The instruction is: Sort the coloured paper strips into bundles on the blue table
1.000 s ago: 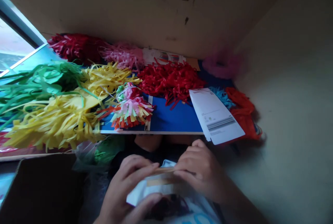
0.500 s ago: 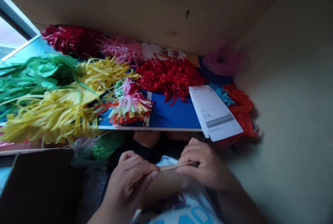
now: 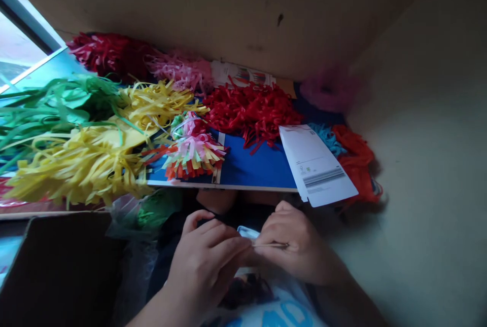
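Note:
In front of my lap, my right hand (image 3: pixel 291 246) is closed around a thin tan strip (image 3: pixel 271 245). The strip is seen almost edge-on, and I cannot tell whether it is card or paper. My left hand (image 3: pixel 207 253) has its fingers bent and pressed together, with their tips at the strip's left end, close to the right thumb. Most of the strip is covered by the fingers. Beyond the hands, on the blue table (image 3: pixel 254 167), lies a bundle of multicoloured fringed paper (image 3: pixel 196 152). A white printed card (image 3: pixel 317 167) overhangs the table's front edge.
Heaps of green (image 3: pixel 64 101), yellow (image 3: pixel 83 167) and red paper strips (image 3: pixel 253 109) cover much of the table. Pink strips (image 3: pixel 184 71) lie at the back, orange material (image 3: pixel 357 159) at the right. A dark box (image 3: pixel 64 266) and a plastic bag (image 3: pixel 127 215) are at lower left.
My left hand has moved right, so the two hands are closer and less of the tan strip shows between them. The view has shifted slightly.

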A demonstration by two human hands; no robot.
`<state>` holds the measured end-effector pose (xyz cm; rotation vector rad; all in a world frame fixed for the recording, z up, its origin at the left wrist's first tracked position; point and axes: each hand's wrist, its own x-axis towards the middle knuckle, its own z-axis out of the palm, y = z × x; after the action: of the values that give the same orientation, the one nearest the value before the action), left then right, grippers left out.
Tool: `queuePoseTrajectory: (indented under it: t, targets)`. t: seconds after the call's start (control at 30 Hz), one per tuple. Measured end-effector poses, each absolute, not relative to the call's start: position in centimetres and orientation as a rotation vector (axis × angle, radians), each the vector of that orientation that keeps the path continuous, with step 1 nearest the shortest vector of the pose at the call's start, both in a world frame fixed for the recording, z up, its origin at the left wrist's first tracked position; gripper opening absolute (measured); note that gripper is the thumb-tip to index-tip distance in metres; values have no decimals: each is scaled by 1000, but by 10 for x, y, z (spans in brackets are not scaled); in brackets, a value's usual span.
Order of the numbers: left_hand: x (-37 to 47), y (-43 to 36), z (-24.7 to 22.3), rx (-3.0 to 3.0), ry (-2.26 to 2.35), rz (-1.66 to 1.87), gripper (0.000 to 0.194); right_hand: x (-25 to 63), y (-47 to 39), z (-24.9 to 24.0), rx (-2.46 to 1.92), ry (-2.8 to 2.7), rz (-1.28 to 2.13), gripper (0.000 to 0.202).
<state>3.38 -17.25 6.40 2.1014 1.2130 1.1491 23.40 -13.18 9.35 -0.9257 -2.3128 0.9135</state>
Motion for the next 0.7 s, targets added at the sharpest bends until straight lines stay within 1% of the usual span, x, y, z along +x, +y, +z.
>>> queuePoseTrajectory:
  t: [0.13,0.23,0.33,0.5,0.7]
  targets:
    - [34,-172,62,2093,1155,1158,20,234,-133,89,-944,-2285,958,20]
    - [31,-173,62,2096,1144,1087,23,234,-132,87,-958,-2260,1017,21]
    - [30,-173,62,2078,1174,1060,21,238,-129,88,-962,-2170,1110,22]
    - [29,-171,64,2081,1189,1090,21,242,-128,88,-974,-2047,1120,24]
    - [30,-171,66,2101,1177,1064,21,238,-133,84,-997,-1888,1226,23]
